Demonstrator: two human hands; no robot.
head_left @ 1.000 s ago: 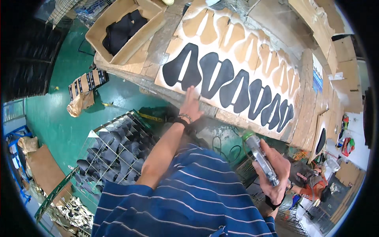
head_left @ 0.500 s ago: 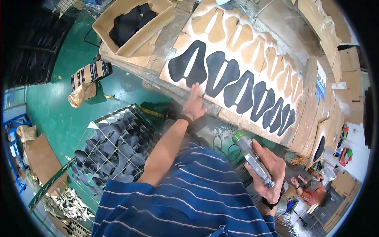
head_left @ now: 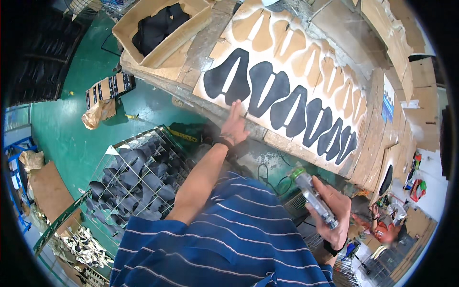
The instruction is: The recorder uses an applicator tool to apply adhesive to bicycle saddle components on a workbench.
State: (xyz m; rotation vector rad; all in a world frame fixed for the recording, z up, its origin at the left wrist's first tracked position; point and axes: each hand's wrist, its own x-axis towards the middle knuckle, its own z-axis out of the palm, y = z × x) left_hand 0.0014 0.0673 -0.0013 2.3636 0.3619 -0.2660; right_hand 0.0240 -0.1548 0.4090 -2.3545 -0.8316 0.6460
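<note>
Along a white-coated cardboard sheet (head_left: 300,142) on the bench lie several black shoe-upper-shaped pieces (head_left: 289,113) in a row. My left hand (head_left: 234,128) reaches to the sheet's near edge, fingers stretched out, the tips by the lower end of the leftmost black piece (head_left: 237,88). In my right hand (head_left: 332,210), held off the bench's front edge, is a silver, partly clear cylinder with a green cap (head_left: 313,195). It tilts with its green end up and to the left. My fingers wrap round it and partly hide it.
A cardboard box (head_left: 198,21) with black pieces stands on the bench at the far left. Below left is a wire basket (head_left: 136,174) full of dark pieces. Tan bare shapes (head_left: 290,44) mark the sheet's far half. Another person (head_left: 385,233) is at lower right.
My right hand has moved slightly right and down with the green-capped cylinder. My left hand and the black pieces stay put. The person at lower right has shifted.
</note>
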